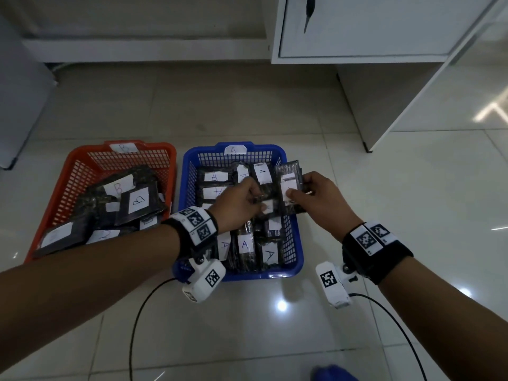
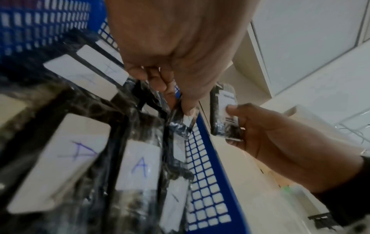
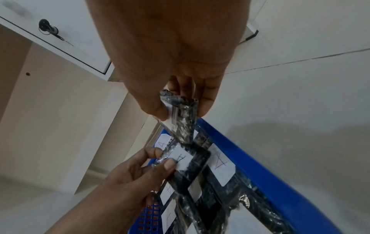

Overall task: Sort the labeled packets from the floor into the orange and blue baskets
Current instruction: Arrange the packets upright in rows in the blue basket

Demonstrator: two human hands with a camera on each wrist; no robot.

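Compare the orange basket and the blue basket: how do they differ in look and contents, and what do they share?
The orange basket carries a B tag on its far rim; the blue basket carries an A tag. Orange holds B-labeled packets heaped at angles; blue holds A-labeled packets lying flatter in rows. Both hands, left and right, each hold a packet over blue, none over orange. Both are mesh baskets on the floor.

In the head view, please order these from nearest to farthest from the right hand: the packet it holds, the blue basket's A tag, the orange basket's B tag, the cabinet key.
From the right hand:
1. Held packet, in its fingers.
2. A tag, on the blue basket's far rim.
3. B tag, far left on the orange basket.
4. Cabinet key, top of view.
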